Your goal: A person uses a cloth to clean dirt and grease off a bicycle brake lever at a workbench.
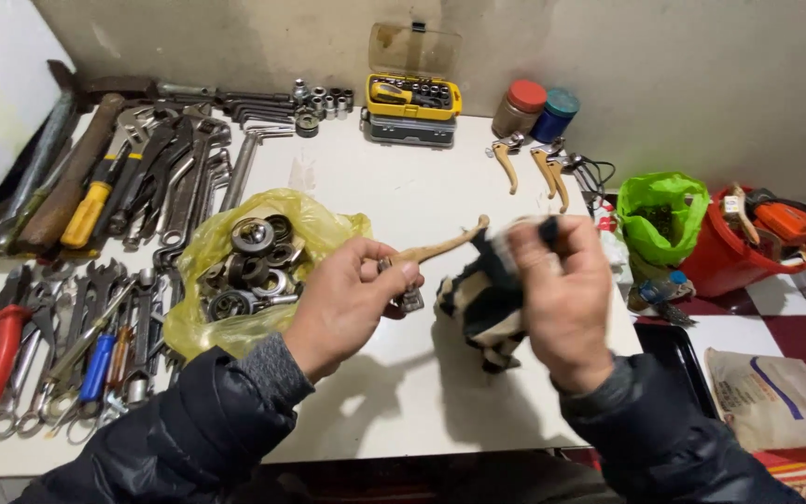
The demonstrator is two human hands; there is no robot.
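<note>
My left hand [347, 299] grips the clamp end of a tan brake lever [436, 248] and holds it above the white table [375, 187]. The lever's blade points right toward my right hand [562, 294]. That hand is closed on a black-and-white rag [482, 303], which meets the lever's tip. Both arms wear dark puffy sleeves.
A yellow bag of metal rings [254, 266] lies left of my hands. Wrenches, pliers and hammers [132, 187] cover the left side. At the back stand a yellow bit case [412, 103], two jars [534, 110] and more levers [538, 163]. A green bag [661, 215] and red bucket [729, 252] sit right.
</note>
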